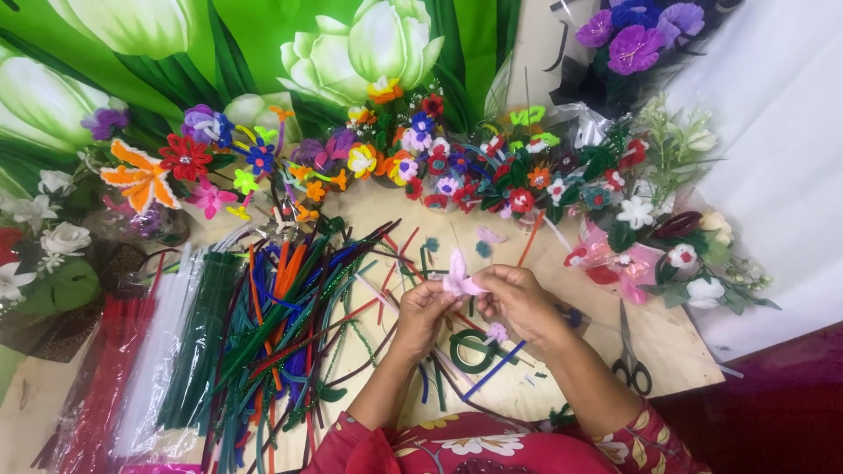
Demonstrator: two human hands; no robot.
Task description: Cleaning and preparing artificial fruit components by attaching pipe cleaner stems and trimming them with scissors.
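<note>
A small pink pipe-cleaner flower (459, 276) is pinched between both my hands above the wooden table (676, 338). My left hand (422, 314) grips it from below left, and my right hand (518, 298) holds it from the right, fingers curled over its petals. Beneath my hands lie a green roll of floral tape (471, 350), a blue pipe cleaner (494, 369) and a tiny lilac flower (498, 332). My sleeves are red with a flower print.
A big heap of coloured pipe cleaners (272, 325) covers the table's left half, beside bagged red, white and green bundles (149, 360). Finished pipe-cleaner flowers (457, 162) line the back edge. Black scissors (630, 367) lie at the right, near a pink-wrapped bouquet (632, 263).
</note>
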